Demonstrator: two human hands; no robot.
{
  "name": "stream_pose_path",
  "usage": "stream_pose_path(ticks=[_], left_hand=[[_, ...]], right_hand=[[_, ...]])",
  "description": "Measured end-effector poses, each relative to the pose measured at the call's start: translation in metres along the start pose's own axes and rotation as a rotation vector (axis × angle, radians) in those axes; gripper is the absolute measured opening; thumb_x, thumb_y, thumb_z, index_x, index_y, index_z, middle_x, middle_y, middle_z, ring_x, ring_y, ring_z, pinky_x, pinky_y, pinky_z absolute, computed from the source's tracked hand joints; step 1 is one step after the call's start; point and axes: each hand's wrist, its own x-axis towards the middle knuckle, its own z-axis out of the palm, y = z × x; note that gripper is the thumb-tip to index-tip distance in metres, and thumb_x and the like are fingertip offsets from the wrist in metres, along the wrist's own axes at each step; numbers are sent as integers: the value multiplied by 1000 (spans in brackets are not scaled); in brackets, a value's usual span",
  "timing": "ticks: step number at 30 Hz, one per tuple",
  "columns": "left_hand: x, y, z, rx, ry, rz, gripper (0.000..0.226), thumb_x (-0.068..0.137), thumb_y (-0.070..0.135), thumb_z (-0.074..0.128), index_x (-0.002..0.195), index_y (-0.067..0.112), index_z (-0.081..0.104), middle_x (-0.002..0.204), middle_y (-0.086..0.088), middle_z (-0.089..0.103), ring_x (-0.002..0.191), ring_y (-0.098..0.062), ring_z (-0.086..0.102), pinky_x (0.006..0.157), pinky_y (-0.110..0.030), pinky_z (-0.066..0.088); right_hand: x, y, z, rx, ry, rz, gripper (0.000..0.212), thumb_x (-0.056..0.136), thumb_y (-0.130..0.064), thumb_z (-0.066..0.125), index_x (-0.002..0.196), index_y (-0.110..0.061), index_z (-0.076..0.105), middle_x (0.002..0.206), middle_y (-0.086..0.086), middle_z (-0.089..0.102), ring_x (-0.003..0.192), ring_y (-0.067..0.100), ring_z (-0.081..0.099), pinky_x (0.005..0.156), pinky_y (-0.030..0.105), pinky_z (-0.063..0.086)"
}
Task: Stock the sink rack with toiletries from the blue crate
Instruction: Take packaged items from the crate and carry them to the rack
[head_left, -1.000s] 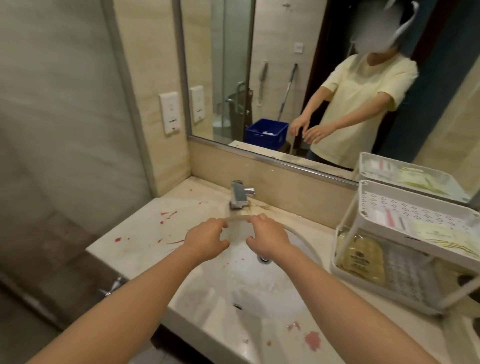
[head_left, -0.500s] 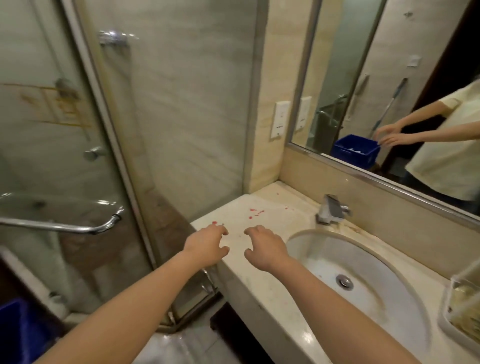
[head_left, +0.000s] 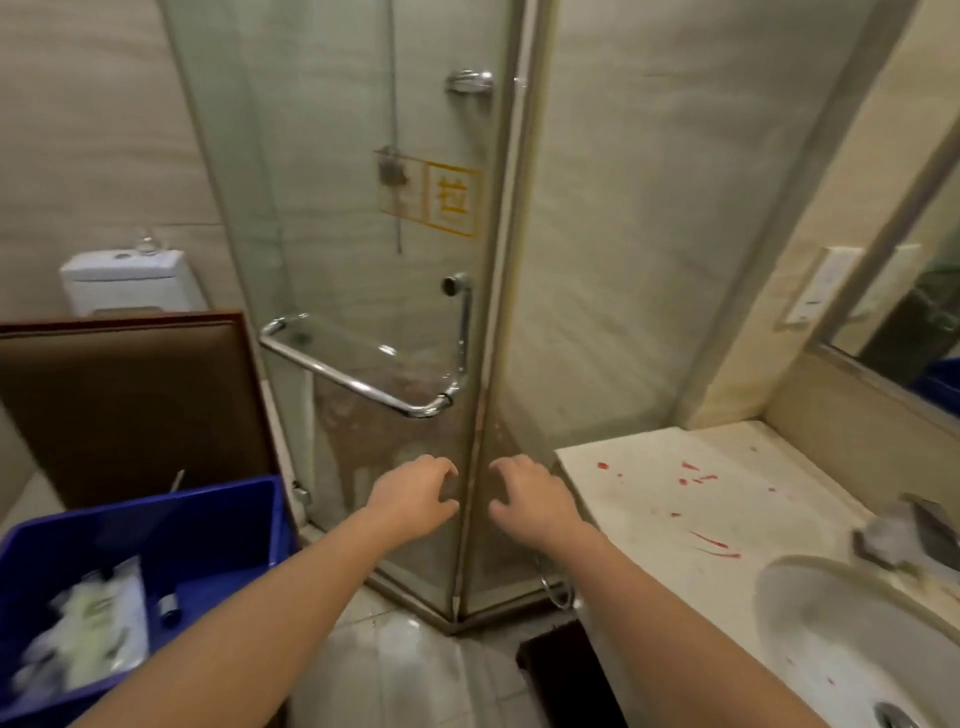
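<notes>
Two empty hands, loosely curled, slightly apart: left hand (head_left: 415, 496), right hand (head_left: 530, 499); one blue crate (head_left: 208, 525) lower left.

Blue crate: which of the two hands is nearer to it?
Left. The left hand hangs empty in the air just right of the blue crate. The right hand is farther right, next to the edge of the marble countertop.

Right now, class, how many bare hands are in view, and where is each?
2. The left hand hovers before the glass shower door; the right hand hovers beside the counter. Both hold nothing.
</notes>
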Motion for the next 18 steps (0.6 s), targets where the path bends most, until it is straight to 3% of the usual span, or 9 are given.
stream_pose_path(ticks=[13,18], left_hand=[[-74,-145,-21,-115,59,-416,47,91,40,60,135,27,47,130,5,52,109,-14,57,87,-38,53],[-87,-189,-29,-124,113,-590,49,92,39,59,137,26,45,133,3,51,113,-17,56,91,-39,51]], right_hand=[[72,-152,52,-57,-195,-391,53,88,-33,55,139,-22,45,138,3,47,127,25,47,101,38,41],[105,-209,70,-38,-257,-560,48,87,-31,55,135,-24,49,133,0,53,121,21,52,98,40,46]])
